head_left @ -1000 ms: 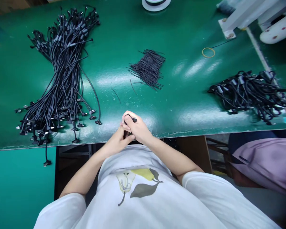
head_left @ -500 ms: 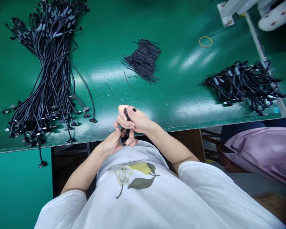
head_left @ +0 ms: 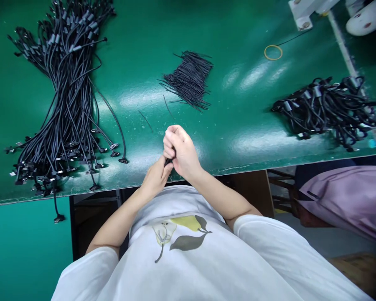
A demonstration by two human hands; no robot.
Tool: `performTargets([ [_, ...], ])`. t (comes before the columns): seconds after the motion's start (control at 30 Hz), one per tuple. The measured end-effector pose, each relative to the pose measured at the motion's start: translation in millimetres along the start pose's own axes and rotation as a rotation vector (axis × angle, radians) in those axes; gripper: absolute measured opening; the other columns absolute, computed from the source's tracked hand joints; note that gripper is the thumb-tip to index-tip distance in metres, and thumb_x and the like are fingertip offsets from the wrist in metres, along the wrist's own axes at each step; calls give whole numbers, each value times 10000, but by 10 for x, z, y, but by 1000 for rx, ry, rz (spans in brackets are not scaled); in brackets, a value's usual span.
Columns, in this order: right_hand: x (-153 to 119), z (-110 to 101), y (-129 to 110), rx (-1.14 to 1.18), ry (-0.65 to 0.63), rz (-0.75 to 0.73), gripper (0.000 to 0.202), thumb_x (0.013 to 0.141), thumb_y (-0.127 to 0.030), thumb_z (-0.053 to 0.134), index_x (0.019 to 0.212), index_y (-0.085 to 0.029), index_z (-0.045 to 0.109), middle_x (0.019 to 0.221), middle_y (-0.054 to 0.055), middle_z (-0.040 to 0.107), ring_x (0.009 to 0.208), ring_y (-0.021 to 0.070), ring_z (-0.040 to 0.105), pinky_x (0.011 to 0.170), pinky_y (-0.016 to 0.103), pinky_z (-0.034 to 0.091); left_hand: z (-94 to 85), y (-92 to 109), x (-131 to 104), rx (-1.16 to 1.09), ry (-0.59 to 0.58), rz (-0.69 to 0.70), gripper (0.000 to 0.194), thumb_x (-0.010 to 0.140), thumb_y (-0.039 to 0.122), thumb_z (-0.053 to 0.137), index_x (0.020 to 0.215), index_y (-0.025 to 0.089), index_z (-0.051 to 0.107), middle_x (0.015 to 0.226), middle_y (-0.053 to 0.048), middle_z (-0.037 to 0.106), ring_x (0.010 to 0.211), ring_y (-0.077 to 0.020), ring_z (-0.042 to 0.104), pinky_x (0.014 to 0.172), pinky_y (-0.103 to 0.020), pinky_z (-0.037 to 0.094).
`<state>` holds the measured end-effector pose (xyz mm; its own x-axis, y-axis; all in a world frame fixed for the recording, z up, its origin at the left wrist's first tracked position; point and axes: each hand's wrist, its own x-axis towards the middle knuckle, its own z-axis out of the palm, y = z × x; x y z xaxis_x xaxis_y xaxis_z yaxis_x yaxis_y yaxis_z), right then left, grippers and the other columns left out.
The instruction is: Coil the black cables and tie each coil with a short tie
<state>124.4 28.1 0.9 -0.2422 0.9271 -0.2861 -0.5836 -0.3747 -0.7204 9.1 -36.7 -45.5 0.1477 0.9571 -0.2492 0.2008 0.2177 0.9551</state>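
Observation:
Both hands meet over the front edge of the green table. A small dark part of a black cable (head_left: 169, 161) shows between them. My left hand (head_left: 156, 173) is closed round its lower part, back of the hand up. Just above and to the right, my right hand (head_left: 181, 149) is curled into a fist against the cable; most of what lies inside the fingers is hidden. Beyond the hands lies a pile of short black ties (head_left: 189, 79), with two loose ties (head_left: 146, 120) to its lower left.
A big bundle of black cables (head_left: 69, 88) covers the left of the green table (head_left: 238, 117). Coiled cables (head_left: 326, 106) lie at the right, below a yellow ring (head_left: 273, 52) and a white device (head_left: 303, 14). Pink cloth (head_left: 347, 196) shows at the lower right.
My right hand has moved slightly up and turned into a tighter fist. My left hand has risen and turned over, so the black cable is now mostly covered.

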Motion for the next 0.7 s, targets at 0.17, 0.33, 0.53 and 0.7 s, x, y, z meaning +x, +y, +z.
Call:
performTargets([
  [0.17,47,-5,-33,87,-134,125,230,857,-411,576,840,-202,483,504,-135,264,364,14,113,347,157,91,-176,110,-8,-151,-285,-14,351,914,491,564,1023,165,635,919,-64,659,891,-207,598,845,-329,452],
  [0.33,31,9,-76,77,-285,239,275,874,-451,558,826,-188,498,504,-133,255,366,8,99,338,138,103,-203,172,-29,-652,-527,-281,307,803,423,741,830,141,622,654,-8,612,665,-154,625,847,-368,514],
  [0.53,0,0,-98,62,-464,294,322,892,-487,539,812,-176,508,509,-129,259,358,5,107,328,122,136,-147,135,-40,-846,-603,-410,332,726,401,809,770,129,623,729,-45,623,877,-237,678,830,-406,558],
  [0.7,36,-51,-66,39,-459,291,335,875,-473,581,774,-159,526,500,-122,287,358,2,124,323,124,129,-73,79,-27,-566,-490,-227,320,804,430,734,782,126,635,864,-88,692,912,-213,661,926,-381,507],
])
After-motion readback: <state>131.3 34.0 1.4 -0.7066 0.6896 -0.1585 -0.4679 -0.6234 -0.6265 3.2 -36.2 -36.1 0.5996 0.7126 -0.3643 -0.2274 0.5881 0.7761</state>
